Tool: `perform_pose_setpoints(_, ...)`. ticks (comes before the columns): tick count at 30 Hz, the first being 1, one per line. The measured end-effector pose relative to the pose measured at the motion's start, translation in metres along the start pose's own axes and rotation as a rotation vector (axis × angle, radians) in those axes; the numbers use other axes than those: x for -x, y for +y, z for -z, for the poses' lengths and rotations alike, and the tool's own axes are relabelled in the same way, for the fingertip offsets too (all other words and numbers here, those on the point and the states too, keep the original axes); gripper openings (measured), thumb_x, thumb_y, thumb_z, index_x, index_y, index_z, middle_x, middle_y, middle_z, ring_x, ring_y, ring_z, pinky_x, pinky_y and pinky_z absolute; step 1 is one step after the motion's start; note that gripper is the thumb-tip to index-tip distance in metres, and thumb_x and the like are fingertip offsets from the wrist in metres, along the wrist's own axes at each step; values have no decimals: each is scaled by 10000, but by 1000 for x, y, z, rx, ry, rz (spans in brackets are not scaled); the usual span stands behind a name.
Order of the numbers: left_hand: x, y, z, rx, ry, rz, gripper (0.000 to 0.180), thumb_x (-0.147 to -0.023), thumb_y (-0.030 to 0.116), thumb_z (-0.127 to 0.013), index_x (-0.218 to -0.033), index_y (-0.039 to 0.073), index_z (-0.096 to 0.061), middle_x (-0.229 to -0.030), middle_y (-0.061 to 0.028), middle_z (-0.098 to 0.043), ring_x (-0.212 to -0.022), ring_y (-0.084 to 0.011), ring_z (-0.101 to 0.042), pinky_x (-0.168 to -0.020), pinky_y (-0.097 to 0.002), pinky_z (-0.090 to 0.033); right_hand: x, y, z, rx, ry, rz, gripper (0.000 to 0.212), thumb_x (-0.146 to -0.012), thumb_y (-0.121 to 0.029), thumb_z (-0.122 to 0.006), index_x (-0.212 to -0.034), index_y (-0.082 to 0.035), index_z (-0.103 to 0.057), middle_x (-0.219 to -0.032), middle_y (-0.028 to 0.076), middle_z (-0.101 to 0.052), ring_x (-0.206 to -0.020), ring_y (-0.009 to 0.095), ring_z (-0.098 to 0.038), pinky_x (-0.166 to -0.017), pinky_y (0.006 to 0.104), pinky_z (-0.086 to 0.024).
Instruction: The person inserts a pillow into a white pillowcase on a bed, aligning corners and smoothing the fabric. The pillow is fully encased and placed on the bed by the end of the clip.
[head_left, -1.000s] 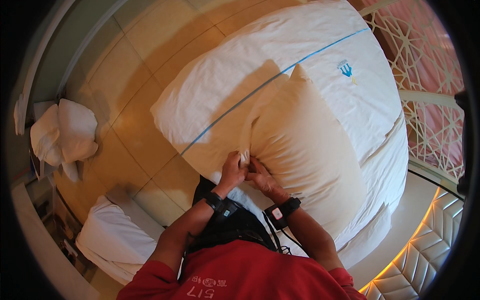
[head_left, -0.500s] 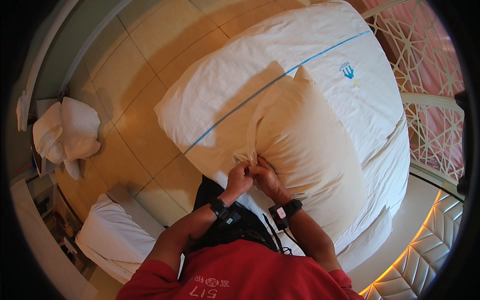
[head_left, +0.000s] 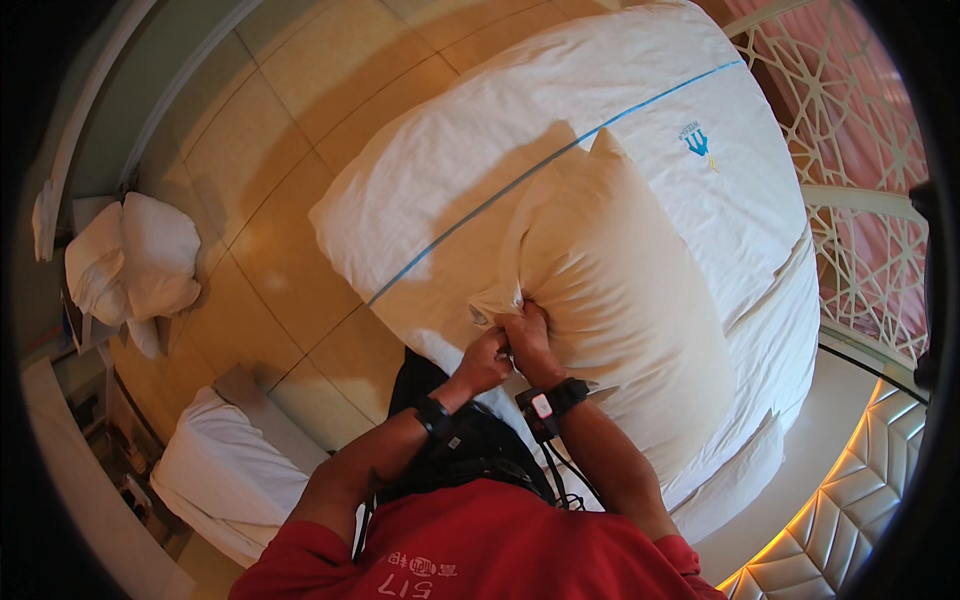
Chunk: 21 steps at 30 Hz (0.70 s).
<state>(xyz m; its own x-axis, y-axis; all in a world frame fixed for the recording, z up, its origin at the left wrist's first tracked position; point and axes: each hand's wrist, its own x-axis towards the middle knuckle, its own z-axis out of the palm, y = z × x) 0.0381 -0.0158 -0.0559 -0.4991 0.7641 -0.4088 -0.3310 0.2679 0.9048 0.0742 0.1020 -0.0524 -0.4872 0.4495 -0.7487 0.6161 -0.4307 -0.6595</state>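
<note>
A plump white pillow (head_left: 630, 310) in its pillowcase lies across the near side of the bed, its case's loose hem (head_left: 506, 296) bunched at the left end. My right hand (head_left: 530, 338) is closed on that hem, its fingers pressed against the pillow's end. Right beside it, my left hand (head_left: 486, 360) is closed at the lower edge of the same cloth, the two hands touching. My fingertips are partly hidden by the cloth and by each other. Dark bands with small devices sit on both wrists.
Under the pillow spreads a white duvet (head_left: 440, 180) with a blue stripe. A padded headboard (head_left: 850, 510) glows at lower right, near a lattice screen (head_left: 850, 110). White pillows (head_left: 150, 260) are stacked at far left; a chair draped in white cloth (head_left: 235, 470) stands at lower left.
My right hand has shifted slightly up along the pillowcase hem and turned at the wrist. My left hand has dropped a little lower. The pillow stays in place.
</note>
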Motion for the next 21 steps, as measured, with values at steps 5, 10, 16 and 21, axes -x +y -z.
perform_pose_setpoints(5,-6,-18,41,33,278,207,260,-853,7,-601,-1113,0,-614,-931,-34,-617,-886,-121,-605,-751,-277,-530,-5,21,-8,-79,85,70,248,-840,-116,-566,-1053,4,-607,-945,58,-642,-858,165,-591,-769,292,-482)
perform_pose_setpoints(10,-21,2,44,102,281,202,257,-815,29,-615,-1071,7,-621,-813,-10,-604,-749,-100,-582,-682,-256,-509,25,-1,6,-394,-153,346,323,-868,-124,-512,-1149,26,-567,-1080,83,-634,-928,160,-587,-802,309,-495)
perform_pose_setpoints(16,-24,34,42,174,180,218,239,-823,76,-676,-1039,-8,-622,-799,6,-592,-702,-69,-544,-633,-227,-465,50,-35,17,-238,-159,454,349,-884,-158,-498,-1175,25,-560,-1069,81,-643,-928,139,-603,-804,279,-499)
perform_pose_setpoints(21,-30,44,43,49,159,186,216,-829,96,-694,-998,-24,-632,-827,-14,-624,-714,-70,-562,-641,-225,-472,46,-29,18,-327,-153,275,378,-858,-214,-507,-1135,31,-581,-1006,70,-655,-864,129,-610,-757,270,-505)
